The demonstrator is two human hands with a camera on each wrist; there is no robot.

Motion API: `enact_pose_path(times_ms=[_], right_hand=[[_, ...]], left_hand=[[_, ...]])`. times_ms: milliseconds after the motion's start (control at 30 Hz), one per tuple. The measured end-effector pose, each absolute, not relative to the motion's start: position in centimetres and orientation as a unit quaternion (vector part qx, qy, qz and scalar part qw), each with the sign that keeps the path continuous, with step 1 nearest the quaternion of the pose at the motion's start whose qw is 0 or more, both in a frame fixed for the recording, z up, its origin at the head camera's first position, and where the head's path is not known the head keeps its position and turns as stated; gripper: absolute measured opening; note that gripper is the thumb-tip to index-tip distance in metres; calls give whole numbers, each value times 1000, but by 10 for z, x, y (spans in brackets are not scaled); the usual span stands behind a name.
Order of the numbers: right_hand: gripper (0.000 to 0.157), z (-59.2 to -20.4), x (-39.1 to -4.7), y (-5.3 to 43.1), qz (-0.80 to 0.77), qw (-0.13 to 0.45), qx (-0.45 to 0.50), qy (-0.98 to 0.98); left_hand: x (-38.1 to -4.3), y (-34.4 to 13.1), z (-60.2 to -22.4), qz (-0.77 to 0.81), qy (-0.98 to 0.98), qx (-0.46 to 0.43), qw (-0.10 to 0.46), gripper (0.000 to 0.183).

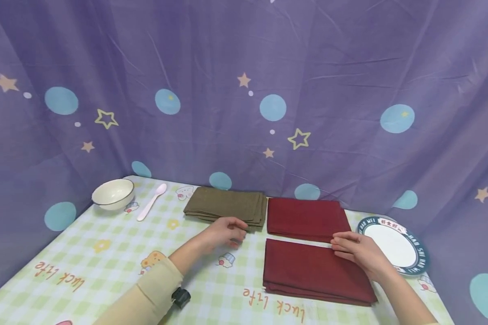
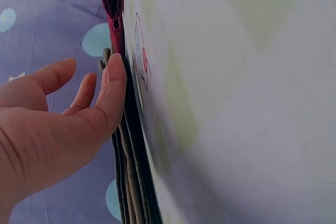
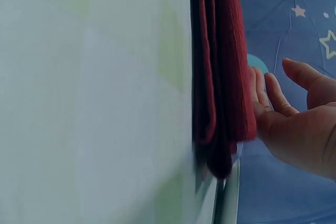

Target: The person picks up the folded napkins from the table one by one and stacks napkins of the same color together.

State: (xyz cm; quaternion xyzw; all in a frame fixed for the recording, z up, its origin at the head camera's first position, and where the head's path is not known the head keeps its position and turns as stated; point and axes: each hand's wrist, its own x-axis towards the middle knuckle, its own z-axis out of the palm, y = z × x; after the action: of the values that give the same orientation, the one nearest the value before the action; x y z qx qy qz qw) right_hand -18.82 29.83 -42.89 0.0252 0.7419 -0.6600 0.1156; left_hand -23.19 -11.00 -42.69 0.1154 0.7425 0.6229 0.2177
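Observation:
Two folded dark red cloths lie one in front of the other: the far red cloth [image 1: 307,217] and the near red cloth [image 1: 309,271]. Left of the far one lies a folded olive-brown cloth [image 1: 223,203]. My left hand [image 1: 224,234] hovers at the olive cloth's front edge, fingers loosely bent and holding nothing. Over the right part of the near red cloth is my right hand [image 1: 359,253], its fingers fairly straight and its thumb apart in the right wrist view. Whether its fingertips touch the cloth, I cannot tell.
A white bowl [image 1: 113,195] and a pale pink spoon [image 1: 152,202] sit at the far left of the checked tablecloth [image 1: 118,271]. At the right stands a plate with a teal lettered rim [image 1: 420,257]. A purple curtain [image 1: 227,54] hangs behind the table.

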Motion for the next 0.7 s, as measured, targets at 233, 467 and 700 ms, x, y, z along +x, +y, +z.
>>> enact_pose_path(times_ms=[233, 467, 700], right_hand=[[56, -429, -183, 306, -647, 111, 37, 754], [51, -434, -178, 316, -644, 101, 41, 757], [57, -432, -170, 329, -627, 90, 44, 772]], left_hand=[[-231, -104, -430, 621, 736, 135, 232, 39], [-230, -94, -432, 621, 732, 145, 240, 39], [-228, -83, -433, 617, 732, 144, 250, 38]])
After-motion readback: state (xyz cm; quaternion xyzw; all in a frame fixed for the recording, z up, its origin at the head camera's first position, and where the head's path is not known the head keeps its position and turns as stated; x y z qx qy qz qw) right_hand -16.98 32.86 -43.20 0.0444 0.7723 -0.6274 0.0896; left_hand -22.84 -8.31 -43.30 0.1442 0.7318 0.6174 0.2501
